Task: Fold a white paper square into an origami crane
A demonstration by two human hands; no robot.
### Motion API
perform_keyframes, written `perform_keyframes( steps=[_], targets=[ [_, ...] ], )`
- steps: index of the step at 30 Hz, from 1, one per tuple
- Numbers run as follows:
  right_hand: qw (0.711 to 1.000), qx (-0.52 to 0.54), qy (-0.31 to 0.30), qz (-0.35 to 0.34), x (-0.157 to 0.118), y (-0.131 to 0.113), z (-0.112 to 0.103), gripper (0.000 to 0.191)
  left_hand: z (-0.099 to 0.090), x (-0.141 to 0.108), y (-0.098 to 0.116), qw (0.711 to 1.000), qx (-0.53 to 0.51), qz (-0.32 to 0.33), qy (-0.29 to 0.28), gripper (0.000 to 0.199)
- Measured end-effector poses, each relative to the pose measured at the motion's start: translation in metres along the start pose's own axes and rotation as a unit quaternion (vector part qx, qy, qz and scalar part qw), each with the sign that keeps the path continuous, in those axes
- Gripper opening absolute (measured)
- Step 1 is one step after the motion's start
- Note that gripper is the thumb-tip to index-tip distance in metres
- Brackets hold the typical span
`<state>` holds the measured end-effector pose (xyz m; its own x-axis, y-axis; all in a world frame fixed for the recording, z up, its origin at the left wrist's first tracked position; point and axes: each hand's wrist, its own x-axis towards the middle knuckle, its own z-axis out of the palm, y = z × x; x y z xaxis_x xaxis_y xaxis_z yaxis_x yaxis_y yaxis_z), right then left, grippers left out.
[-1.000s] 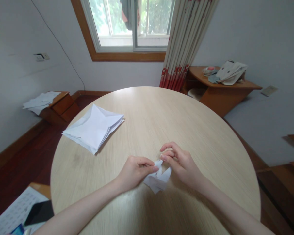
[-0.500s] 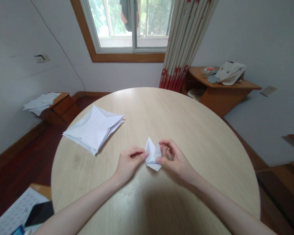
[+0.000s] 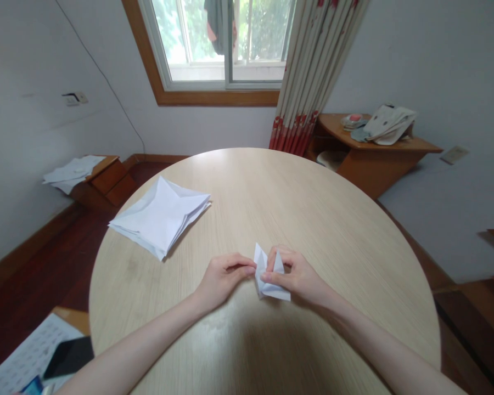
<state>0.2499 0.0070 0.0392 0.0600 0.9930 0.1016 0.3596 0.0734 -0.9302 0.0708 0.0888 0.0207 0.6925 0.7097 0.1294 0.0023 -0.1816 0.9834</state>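
A small piece of folded white paper (image 3: 268,288), with two upright points and a flap at the bottom, is held just above the round table (image 3: 271,192). My left hand (image 3: 222,280) pinches its left edge between thumb and fingertips. My right hand (image 3: 299,275) grips the paper from the right, its thumb pressed across the middle and the fingers partly behind one point. Up on the table's left side lies a stack of white square paper sheets (image 3: 160,216), away from both hands.
At the lower left, a printed sheet (image 3: 28,351) and a black phone (image 3: 68,356) lie beside the table. A small cabinet (image 3: 111,178) with papers stands at the left wall. Right of the curtain (image 3: 308,71), a wooden desk (image 3: 411,147) carries a light bag (image 3: 389,125).
The folded paper has shifted right and slightly toward me, and it has turned. My right thumb has moved inward over its middle. The left hand has followed along its left edge.
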Motion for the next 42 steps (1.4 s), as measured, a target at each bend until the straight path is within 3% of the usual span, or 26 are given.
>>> perform_keyframes(
  steps=[11,15,18,22,27,34,42],
  targets=[
    [0.999,0.024,-0.029,0.007,-0.002,-0.001,-0.001,0.039,-0.004,-0.001,0.0,0.996,0.065,0.049,-0.032,0.013],
    [0.999,0.007,-0.045,0.009,-0.002,0.0,-0.001,0.038,-0.001,-0.003,0.002,0.982,0.115,0.149,0.013,0.018],
    [0.998,-0.009,-0.057,0.017,-0.003,0.0,0.0,0.034,-0.001,-0.003,0.003,0.95,0.182,0.25,0.048,0.031],
    [0.997,-0.015,-0.067,0.017,-0.003,0.001,0.001,0.028,-0.005,-0.003,0.003,0.912,0.239,0.332,0.012,0.04],
    [0.997,-0.017,-0.07,0.025,-0.002,0.002,0.002,0.022,-0.01,-0.002,0.0,0.898,0.271,0.345,-0.033,0.04],
    [0.995,-0.005,-0.082,0.059,-0.001,0.001,0.001,0.019,-0.01,-0.002,-0.004,0.883,0.319,0.343,-0.012,0.031],
    [0.995,-0.013,-0.081,0.054,-0.001,-0.001,0.0,0.027,-0.011,-0.001,-0.006,0.864,0.356,0.355,0.014,0.02]
  ],
)
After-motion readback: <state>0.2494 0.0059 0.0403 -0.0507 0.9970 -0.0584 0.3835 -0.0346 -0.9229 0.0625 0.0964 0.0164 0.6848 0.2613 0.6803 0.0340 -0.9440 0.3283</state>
